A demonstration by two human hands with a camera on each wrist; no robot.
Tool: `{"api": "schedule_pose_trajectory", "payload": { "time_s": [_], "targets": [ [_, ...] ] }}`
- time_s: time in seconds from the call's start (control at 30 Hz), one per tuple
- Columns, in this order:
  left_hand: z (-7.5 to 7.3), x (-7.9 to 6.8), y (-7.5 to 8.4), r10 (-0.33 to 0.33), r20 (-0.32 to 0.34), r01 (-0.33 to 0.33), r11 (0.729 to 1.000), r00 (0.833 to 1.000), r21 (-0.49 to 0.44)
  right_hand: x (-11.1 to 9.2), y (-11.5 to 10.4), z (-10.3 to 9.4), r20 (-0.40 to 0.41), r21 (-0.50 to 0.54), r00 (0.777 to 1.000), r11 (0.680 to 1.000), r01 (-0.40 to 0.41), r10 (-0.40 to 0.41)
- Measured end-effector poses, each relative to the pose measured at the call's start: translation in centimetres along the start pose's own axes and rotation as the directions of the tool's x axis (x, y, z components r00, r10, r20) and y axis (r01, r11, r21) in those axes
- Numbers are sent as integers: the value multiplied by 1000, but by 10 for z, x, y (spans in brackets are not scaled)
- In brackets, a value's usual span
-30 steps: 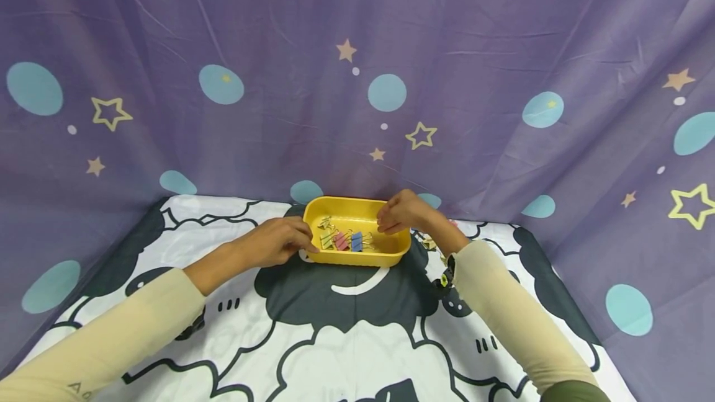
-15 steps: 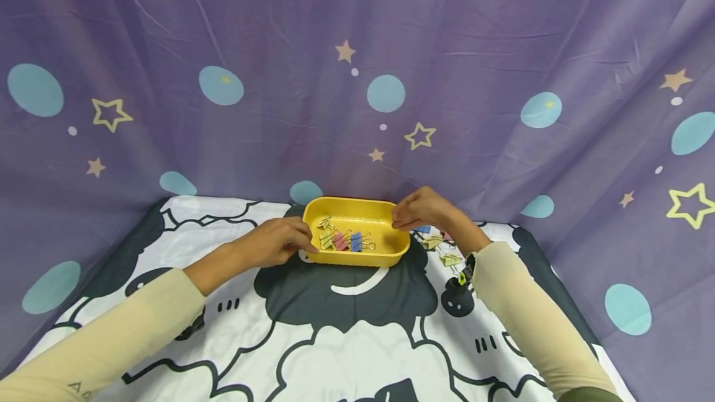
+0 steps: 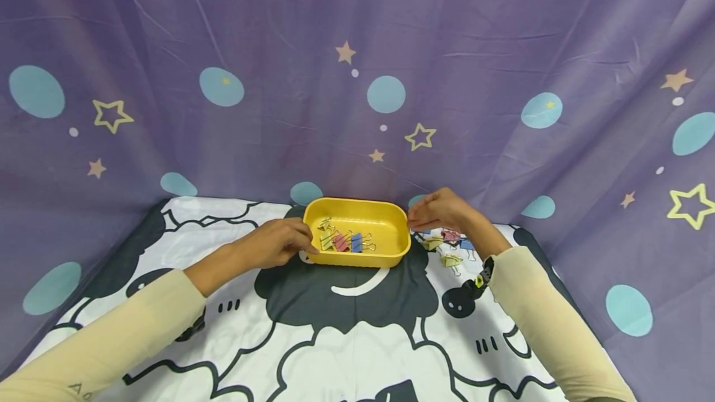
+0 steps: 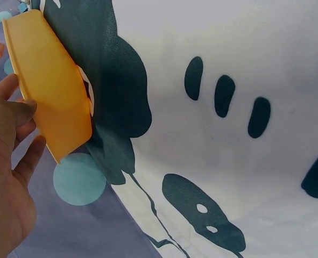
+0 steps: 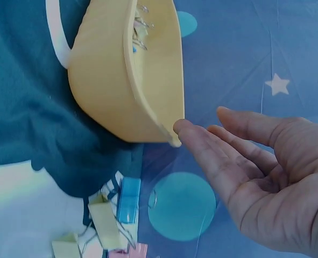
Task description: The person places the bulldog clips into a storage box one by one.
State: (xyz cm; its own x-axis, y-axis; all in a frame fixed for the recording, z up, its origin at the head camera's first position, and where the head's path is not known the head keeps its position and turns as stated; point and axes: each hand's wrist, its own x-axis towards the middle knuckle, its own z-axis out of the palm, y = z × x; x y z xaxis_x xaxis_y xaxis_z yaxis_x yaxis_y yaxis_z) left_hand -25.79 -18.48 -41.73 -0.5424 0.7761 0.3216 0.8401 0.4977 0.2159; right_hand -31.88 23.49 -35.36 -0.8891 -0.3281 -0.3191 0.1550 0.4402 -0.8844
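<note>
A yellow plastic tray (image 3: 357, 259) sits at the far side of the table. Inside it, toward the left, lie several binder clips, among them a pink binder clip (image 3: 341, 241) and a blue binder clip (image 3: 356, 242). My left hand (image 3: 277, 242) holds the tray's left end, thumb and fingers at the rim in the left wrist view. Just beyond the opposite end is my right hand (image 3: 444, 209), its fingers extended and holding nothing. In the right wrist view its fingertips appear right at the tray's corner (image 5: 172, 141).
Right of the tray lie several more binder clips: a yellow one (image 3: 451, 260), a pink one (image 3: 450, 235) and blue ones (image 5: 129, 200), partly behind the right hand. A purple curtain (image 3: 268, 141) rises behind the table, which wears a black-and-white printed cloth (image 3: 357, 352).
My right hand has moved rightward from over the tray's inside to beyond its right end, uncovering more clips on the cloth. The left hand and tray have stayed in place.
</note>
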Motion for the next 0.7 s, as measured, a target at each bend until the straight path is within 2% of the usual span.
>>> {"api": "schedule_pose_trajectory", "payload": {
  "time_s": [0.17, 0.7],
  "targets": [
    [-1, 0, 0, -4, 3, 4, 1000, 1000, 0, -6, 6, -11, -37, -1, 999, 1000, -4, 4],
    [-1, 1, 1, -10, 8, 10, 1000, 1000, -5, -32, 34, -34, -72, 12, 996, 999, -48, 49]
  ]
}}
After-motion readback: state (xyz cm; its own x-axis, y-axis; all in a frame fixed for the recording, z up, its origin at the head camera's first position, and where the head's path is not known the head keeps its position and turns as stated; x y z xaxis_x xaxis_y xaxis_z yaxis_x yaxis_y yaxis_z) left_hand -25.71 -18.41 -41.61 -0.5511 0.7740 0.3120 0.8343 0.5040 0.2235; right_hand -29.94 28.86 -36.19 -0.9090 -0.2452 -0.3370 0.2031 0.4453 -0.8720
